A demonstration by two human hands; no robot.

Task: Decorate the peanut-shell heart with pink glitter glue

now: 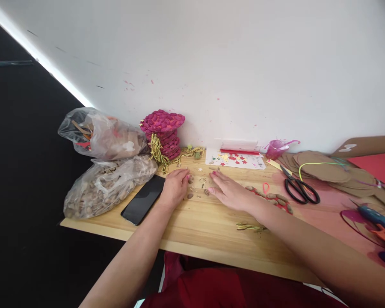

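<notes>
Both my hands rest on a wooden table (208,231) among several small brown shell pieces (199,188). My left hand (176,186) lies knuckles up with the fingers curled down onto the wood, touching pieces beside a black phone (143,199). What it holds, if anything, is hidden under the fingers. My right hand (228,190) lies flat with fingers stretched out to the left, fingertips among the brown pieces. A strip of red and brown pieces (272,199) lies just behind my right wrist.
Two clear plastic bags (105,186) of brown scraps sit at the left. A pink stacked decoration (163,134) with yellow tassels stands by the wall. Star-sticker sheet (234,159), black scissors (300,188), brown card cutouts (324,169), blue glue gun (383,226) lie right.
</notes>
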